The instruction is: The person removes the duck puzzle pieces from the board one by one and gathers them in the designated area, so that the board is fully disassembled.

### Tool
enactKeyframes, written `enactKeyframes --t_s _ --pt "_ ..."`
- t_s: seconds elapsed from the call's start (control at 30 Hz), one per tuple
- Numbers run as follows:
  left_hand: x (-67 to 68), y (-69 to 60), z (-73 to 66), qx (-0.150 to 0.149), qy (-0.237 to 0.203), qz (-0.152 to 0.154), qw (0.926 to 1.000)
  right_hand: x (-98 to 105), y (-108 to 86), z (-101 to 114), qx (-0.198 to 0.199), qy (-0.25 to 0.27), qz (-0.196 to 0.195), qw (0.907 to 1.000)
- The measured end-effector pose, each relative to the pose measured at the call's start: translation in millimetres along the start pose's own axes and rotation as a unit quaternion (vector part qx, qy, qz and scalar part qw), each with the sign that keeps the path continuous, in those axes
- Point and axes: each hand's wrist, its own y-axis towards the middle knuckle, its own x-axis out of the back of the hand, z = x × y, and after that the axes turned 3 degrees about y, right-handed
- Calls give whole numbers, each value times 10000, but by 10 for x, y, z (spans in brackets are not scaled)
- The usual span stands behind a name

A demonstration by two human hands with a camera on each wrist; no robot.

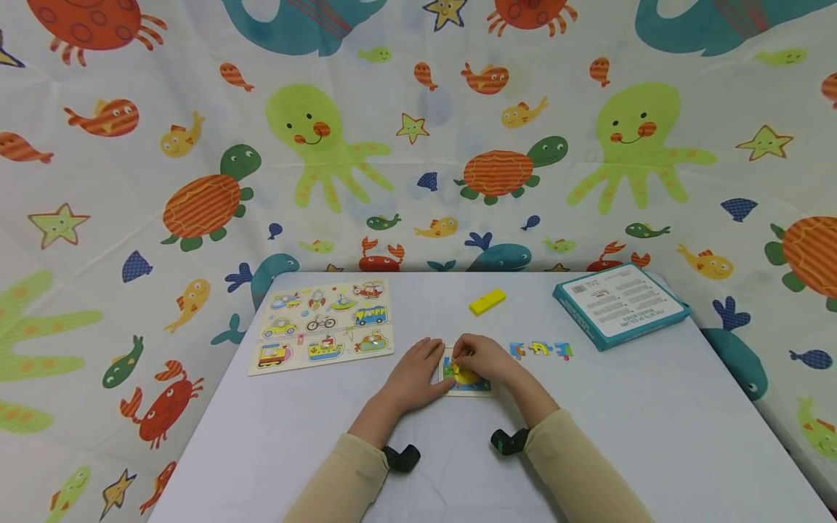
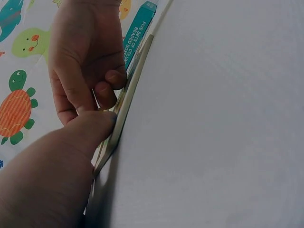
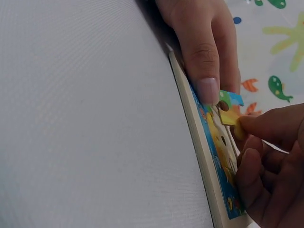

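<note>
A small jigsaw board (image 1: 467, 394) with a pale rim and a yellow-and-blue picture lies on the table between both hands. My right hand (image 1: 489, 357) pinches a jigsaw piece (image 3: 230, 118), yellow with green and blue, tilted up over the board in the right wrist view. The left hand (image 1: 412, 375) rests at the board's left side, fingers extended, its thumb (image 3: 207, 88) touching the board's near part beside the piece. Three loose jigsaw pieces (image 1: 540, 349) lie in a row right of the board. The left wrist view hides most of the picture behind the hands.
A wooden vehicle puzzle board (image 1: 323, 327) lies at the back left. A yellow block (image 1: 487, 301) sits near the table's back edge. On the right is a teal-edged box (image 1: 621, 305). A sea-animal cloth (image 1: 418, 160) hangs behind the white table (image 1: 654, 436).
</note>
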Motion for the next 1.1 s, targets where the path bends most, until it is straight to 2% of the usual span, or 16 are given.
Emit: enactKeyframes --t_s 0.17,0.33,0.6,0.8,0.97,1.1 --pt "5 -1 -1 -16 31 -17 10000 37 -6 -29 76 181 -57 9998" --pt "8 -3 2 -38 17 -39 10000 130 -28 -48 -39 288 -131 9995" --pt "7 -16 -4 0 -54 4 10000 452 -130 -164 -332 563 -413 9970" --pt "-18 -10 8 -48 57 -59 10000 710 -249 -301 -436 736 -518 9950" --pt "-28 -7 8 -51 64 -89 9999 846 -355 -446 -478 808 -524 9942" --pt "-34 -4 7 -44 44 -98 9999 901 -427 -570 -558 667 -536 9948"
